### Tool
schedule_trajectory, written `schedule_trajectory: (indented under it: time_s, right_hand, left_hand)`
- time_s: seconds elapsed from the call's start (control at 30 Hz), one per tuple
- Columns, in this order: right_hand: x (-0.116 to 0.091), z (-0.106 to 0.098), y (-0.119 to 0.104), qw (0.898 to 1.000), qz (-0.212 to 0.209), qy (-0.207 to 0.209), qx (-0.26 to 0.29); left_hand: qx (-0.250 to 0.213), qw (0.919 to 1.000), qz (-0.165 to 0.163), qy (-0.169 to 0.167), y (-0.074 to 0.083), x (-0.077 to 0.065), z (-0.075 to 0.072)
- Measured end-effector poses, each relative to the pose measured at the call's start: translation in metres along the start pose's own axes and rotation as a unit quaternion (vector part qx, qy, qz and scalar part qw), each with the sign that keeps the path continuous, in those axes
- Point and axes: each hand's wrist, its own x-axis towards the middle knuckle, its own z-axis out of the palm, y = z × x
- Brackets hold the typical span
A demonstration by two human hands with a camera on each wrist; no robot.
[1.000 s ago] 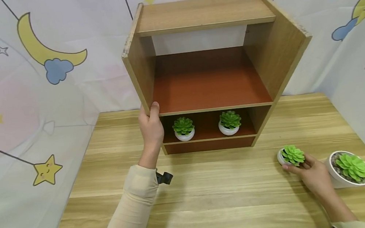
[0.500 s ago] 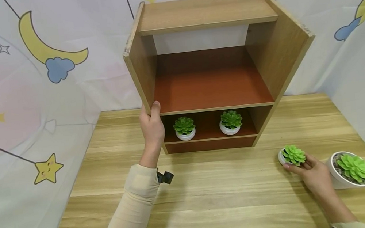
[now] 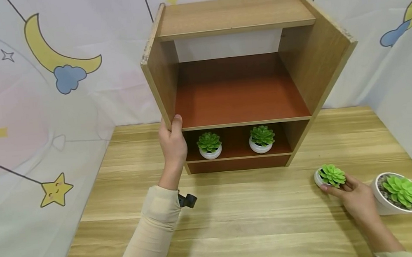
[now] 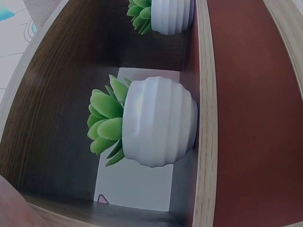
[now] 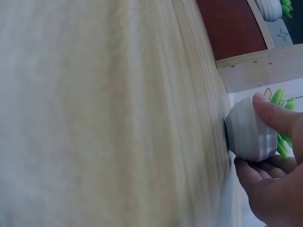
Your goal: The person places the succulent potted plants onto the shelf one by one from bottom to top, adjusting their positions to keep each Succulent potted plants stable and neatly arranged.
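Observation:
My left hand [image 3: 173,144] grips the left side panel of a wooden shelf unit [image 3: 234,14], thumb on its front edge. Low in that unit stand two small succulents in white ribbed pots, the left succulent [image 3: 209,144] and the right succulent [image 3: 261,139]. In the left wrist view the nearer white pot [image 4: 158,122] fills the lower compartment. To the right of the unit, my right hand [image 3: 358,198] holds a third small potted succulent [image 3: 330,175] between thumb and fingers. Its white pot [image 5: 248,130] sits right at the tabletop in the right wrist view.
A bigger potted succulent [image 3: 399,192] in a white pot stands just right of my right hand. The wood-grain table [image 3: 252,219] stretches in front of the unit. A cloth backdrop [image 3: 115,42] printed with moons and stars surrounds the table.
The view has shifted slightly, so everything sits a little farther right in the picture. Both hands keep their holds, and neither the shelf unit nor the succulents have visibly moved.

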Motion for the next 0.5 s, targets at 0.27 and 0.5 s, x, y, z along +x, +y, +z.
schedule_trajectory:
  time_s: [0.27,0.5]
  right_hand:
    - [0.0000,0.0010,-0.0026,1.000,0.014,0.014,0.014]
    - [0.0011,0.0038,-0.0050,0.999,0.001,0.034,0.042]
  left_hand:
    - [0.002,1.0000,-0.001,-0.001,0.0004,-0.0006,0.0001]
    - [0.003,1.0000,-0.004,-0.004,0.0065,-0.0015,0.0006]
